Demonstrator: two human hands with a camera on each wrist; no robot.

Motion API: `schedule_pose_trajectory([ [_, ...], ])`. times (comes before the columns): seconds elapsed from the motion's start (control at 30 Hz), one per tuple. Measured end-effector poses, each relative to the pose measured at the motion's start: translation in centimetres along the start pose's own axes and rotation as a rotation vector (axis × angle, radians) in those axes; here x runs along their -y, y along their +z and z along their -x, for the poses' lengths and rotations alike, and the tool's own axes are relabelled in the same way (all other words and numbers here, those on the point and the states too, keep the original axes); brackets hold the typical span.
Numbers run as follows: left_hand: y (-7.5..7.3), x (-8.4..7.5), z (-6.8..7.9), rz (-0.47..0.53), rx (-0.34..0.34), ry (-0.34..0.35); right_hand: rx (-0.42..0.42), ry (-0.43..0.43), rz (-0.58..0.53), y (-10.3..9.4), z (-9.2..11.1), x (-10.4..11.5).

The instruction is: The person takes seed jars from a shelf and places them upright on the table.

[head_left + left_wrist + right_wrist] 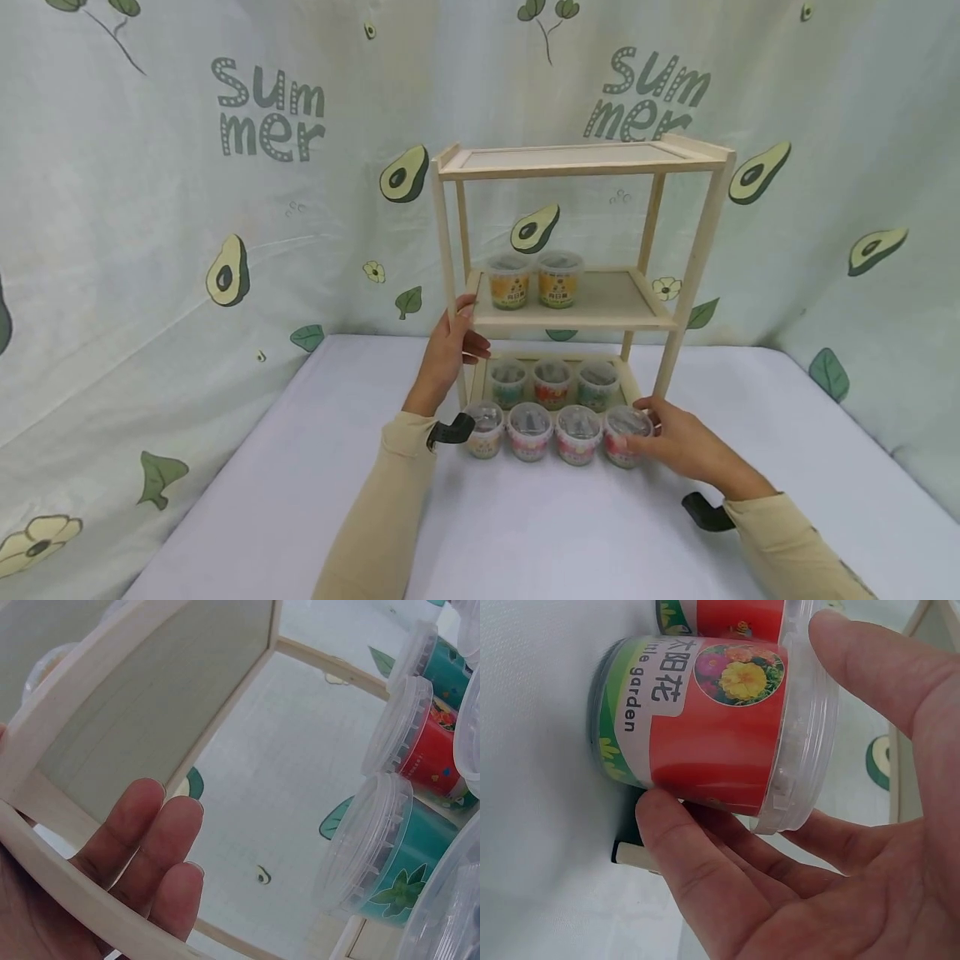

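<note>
My right hand (678,437) holds a lidded plastic tub (712,724) at the right end of the front row on the table. Its red label shows flowers and "little garden"; the thumb lies at the clear lid (806,720) and the fingers at the side. The left hand (446,354) grips the left front post (82,889) of a three-tier wooden shelf (577,322), just below the middle board, with its fingers reaching behind the post. Beside the held tub stand a pink tub (578,433), another pink tub (529,432) and a pale tub (485,429).
On the bottom board sit a red tub (552,383) and two teal tubs, one left (508,383) and one right (597,385). Two yellow tubs (559,281) stand on the middle board. A patterned curtain (300,217) hangs behind the white table (525,533).
</note>
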State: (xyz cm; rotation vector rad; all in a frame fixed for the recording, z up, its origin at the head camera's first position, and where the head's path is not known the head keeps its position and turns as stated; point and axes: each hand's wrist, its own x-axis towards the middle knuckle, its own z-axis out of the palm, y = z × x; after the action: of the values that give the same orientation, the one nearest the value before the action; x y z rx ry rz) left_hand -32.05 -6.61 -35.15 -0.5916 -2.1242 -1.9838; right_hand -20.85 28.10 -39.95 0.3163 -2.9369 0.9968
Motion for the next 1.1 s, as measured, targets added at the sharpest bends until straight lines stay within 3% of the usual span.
schedule_pose_trajectory([
  [0.13, 0.1, -0.2, -0.3, 0.003, 0.011, -0.001, -0.006, -0.007, 0.011, -0.3, -0.3, -0.1],
  [0.37, 0.0, -0.2, -0.3, 0.011, 0.007, -0.008, 0.054, -0.041, -0.022, -0.9, -0.1, 0.0],
  [0.67, -0.3, -0.4, -0.5, 0.008, 0.054, -0.028, 0.075, -0.077, -0.082, -0.9, -0.1, -0.2],
  [0.93, -0.2, -3.3, 1.5, -0.021, 0.062, -0.023, 0.080, -0.078, -0.029, -1.9, 0.6, 0.5],
  [1.1, -0.4, -1.1, 0.5, -0.020, 0.019, -0.004, -0.001, -0.049, 0.015, -3.0, 0.7, 1.2],
])
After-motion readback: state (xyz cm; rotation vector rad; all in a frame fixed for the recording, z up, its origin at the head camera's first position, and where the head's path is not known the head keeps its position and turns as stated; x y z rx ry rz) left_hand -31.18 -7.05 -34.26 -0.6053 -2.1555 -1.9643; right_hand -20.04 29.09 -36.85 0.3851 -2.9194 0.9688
